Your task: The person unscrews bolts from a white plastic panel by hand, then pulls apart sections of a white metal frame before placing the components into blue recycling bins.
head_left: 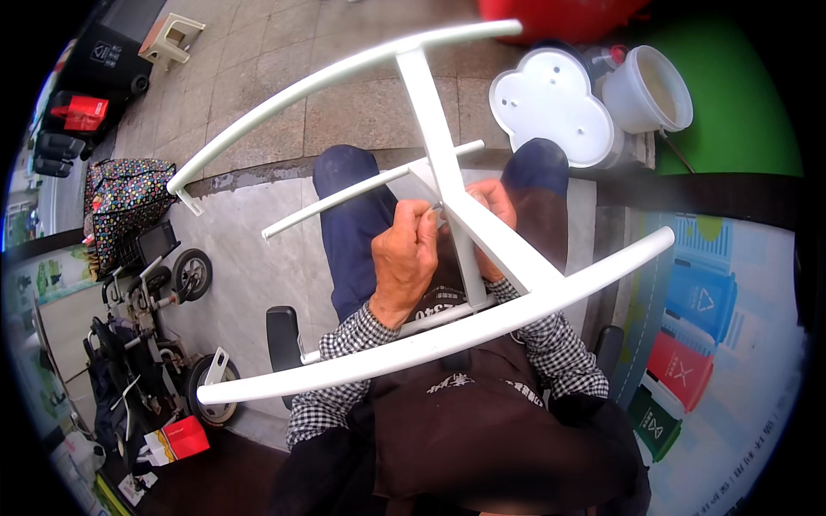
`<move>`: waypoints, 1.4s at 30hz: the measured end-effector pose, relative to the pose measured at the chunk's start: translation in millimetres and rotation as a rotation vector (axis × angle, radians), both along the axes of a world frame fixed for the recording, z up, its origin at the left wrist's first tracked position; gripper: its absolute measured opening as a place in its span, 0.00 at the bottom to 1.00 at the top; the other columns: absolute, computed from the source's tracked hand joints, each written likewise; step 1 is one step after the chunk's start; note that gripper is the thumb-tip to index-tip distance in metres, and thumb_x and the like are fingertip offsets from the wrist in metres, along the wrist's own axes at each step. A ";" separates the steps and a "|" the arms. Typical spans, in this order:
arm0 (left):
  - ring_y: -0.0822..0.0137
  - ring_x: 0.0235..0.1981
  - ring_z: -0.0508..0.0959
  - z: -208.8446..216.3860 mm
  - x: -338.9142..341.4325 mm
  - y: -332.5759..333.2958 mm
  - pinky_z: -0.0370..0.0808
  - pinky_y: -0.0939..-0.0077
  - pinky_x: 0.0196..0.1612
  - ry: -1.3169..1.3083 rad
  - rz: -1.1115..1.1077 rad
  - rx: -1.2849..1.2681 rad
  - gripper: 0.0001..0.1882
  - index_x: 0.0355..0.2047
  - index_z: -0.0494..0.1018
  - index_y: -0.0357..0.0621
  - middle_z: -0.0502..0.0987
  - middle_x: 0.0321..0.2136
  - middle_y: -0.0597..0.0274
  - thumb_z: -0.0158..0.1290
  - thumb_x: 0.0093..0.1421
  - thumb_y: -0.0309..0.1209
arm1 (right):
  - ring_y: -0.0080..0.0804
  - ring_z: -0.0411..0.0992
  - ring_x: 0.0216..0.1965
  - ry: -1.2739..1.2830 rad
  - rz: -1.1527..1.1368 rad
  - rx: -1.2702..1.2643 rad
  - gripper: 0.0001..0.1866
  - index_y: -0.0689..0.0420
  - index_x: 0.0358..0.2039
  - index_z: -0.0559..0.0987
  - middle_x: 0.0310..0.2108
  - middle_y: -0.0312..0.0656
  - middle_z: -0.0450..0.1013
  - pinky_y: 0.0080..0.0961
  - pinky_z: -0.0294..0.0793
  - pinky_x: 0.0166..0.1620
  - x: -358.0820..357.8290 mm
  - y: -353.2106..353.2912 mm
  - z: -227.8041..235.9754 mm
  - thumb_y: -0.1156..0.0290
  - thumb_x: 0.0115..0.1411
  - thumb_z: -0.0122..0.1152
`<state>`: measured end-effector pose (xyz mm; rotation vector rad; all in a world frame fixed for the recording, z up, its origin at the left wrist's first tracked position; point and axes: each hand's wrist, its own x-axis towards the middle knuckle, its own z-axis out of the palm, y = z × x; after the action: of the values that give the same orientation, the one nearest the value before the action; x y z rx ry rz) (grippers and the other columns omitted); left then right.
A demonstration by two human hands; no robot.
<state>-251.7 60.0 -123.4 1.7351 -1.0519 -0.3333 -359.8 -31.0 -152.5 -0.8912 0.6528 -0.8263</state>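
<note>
A white metal frame [335, 376] with two long curved rails, joined by slanting flat bars, rests across my lap. At the joint in its middle, my left hand [404, 258] is closed in a pinch, thumb against forefinger. A small greyish piece shows at its fingertips against the bar, too small to name. On the other side of the same bar, my right hand [495, 211] is bent around the joint, its fingers curled and partly hidden behind the frame. A thinner white rod [370, 189] of the frame sticks out above my left knee.
Beyond my right knee lie a white clover-shaped board [551, 107] and a white bucket [647, 90]. To the left stand a wheeled folding cart [142, 292], a dotted bag [129, 206] and a red box [182, 439]. A small stool [170, 39] is farther off.
</note>
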 end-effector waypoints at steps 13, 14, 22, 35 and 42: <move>0.67 0.28 0.82 39.3 5.3 17.7 0.79 0.74 0.31 0.145 -0.380 -0.008 0.12 0.43 0.75 0.38 0.79 0.32 0.58 0.63 0.60 0.21 | 0.14 0.70 0.27 -0.024 0.024 -0.010 0.12 0.59 0.43 0.72 0.28 0.34 0.75 0.16 0.74 0.29 -4.7 -4.8 -7.8 0.62 0.76 0.51; 0.65 0.28 0.82 39.9 11.7 18.1 0.79 0.73 0.30 0.086 -0.423 -0.008 0.12 0.43 0.75 0.38 0.79 0.32 0.57 0.63 0.60 0.22 | 0.14 0.71 0.27 -0.039 0.042 -0.004 0.12 0.59 0.43 0.72 0.28 0.34 0.75 0.16 0.74 0.29 -5.7 -5.0 -9.2 0.62 0.76 0.51; 0.75 0.20 0.74 44.3 35.4 -22.8 0.69 0.79 0.24 0.039 -0.151 -0.126 0.10 0.35 0.78 0.36 0.77 0.21 0.65 0.62 0.66 0.32 | 0.16 0.73 0.25 -0.032 0.022 -0.003 0.13 0.61 0.43 0.72 0.28 0.38 0.77 0.16 0.74 0.28 -3.8 -1.7 -4.0 0.62 0.76 0.51; 0.78 0.24 0.74 -28.1 -8.5 6.2 0.72 0.85 0.27 0.666 -0.005 0.037 0.09 0.49 0.73 0.35 0.75 0.26 0.67 0.46 0.75 0.26 | 0.19 0.74 0.25 -0.079 0.030 0.021 0.13 0.62 0.45 0.71 0.29 0.41 0.78 0.18 0.76 0.28 -4.7 -1.0 -4.8 0.63 0.76 0.50; 0.72 0.25 0.78 11.4 -15.3 5.8 0.75 0.79 0.30 -0.237 -0.054 -0.176 0.12 0.49 0.75 0.36 0.78 0.29 0.56 0.51 0.67 0.16 | 0.17 0.75 0.25 -0.034 0.009 0.022 0.13 0.61 0.44 0.71 0.29 0.40 0.78 0.18 0.77 0.28 -4.8 -2.8 -2.2 0.63 0.76 0.51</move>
<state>-267.0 65.9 -112.0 1.6159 -1.2614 -0.0661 -364.6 -33.8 -154.7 -0.8574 0.6266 -0.8235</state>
